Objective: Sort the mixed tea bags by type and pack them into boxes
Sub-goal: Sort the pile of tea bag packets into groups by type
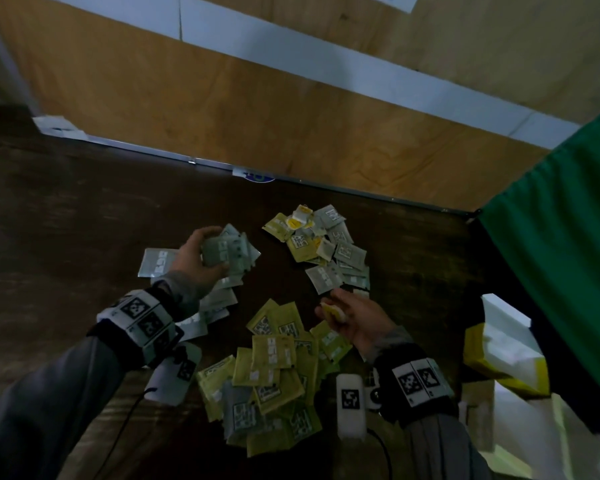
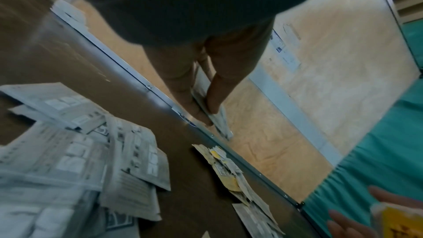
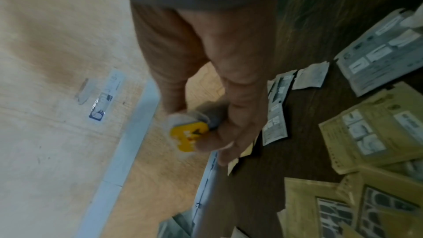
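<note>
Two grips hold tea bags: left hand (image 1: 201,259) clasps grey sachets (image 1: 227,254), right hand (image 1: 352,318) a yellow-tagged bag (image 1: 332,311).

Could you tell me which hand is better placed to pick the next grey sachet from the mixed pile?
Probably the right hand: it hovers beside the mixed pile, holding only a small yellow tea bag. The left hand grips a grey stack, farther off.

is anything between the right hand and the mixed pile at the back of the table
Nothing visible. The right hand, pinching a yellow-tagged tea bag, hovers just short of the mixed pile; only bare table and the pile's nearest grey sachet lie ahead.
</note>
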